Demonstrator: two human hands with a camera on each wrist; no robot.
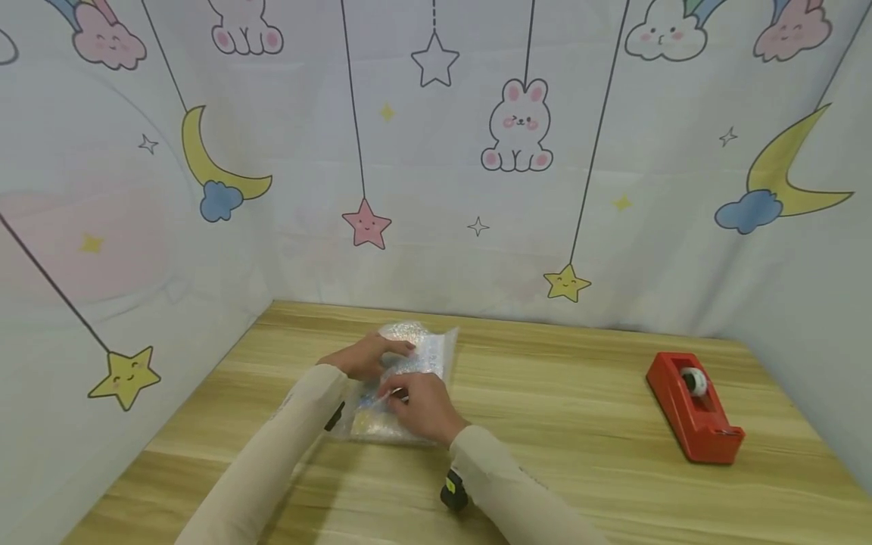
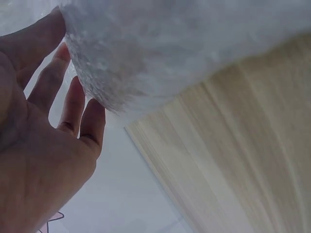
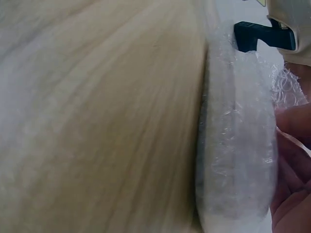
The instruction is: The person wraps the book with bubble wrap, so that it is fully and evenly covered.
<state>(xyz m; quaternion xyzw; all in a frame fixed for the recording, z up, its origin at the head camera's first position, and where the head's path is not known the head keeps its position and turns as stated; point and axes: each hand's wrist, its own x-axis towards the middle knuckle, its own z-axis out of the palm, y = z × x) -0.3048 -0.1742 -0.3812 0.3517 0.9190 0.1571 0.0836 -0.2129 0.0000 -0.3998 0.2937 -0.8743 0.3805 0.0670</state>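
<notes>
A flat parcel in clear bubble wrap [image 1: 384, 428] lies on the table, left of centre in the head view. Blue and yellow patches show through the wrap. My left hand [image 1: 368, 357] reaches over its far left part; in the left wrist view the fairly straight fingertips [image 2: 92, 116] touch the bubble wrap [image 2: 146, 53]. Nearer me, my right hand [image 1: 428, 405] has its fingers bent and pinches the wrap over the top of the parcel. The right wrist view shows the wrapped side [image 3: 238, 145] of the parcel, with fingers [image 3: 294, 121] beside it; their tips are partly hidden.
A red tape dispenser [image 1: 698, 409] with a roll of tape stands on the right of the wooden table [image 1: 559, 424]. White printed cloth [image 1: 443, 250] encloses the back and sides. A dark wrist device [image 1: 453, 490] hangs by the right sleeve.
</notes>
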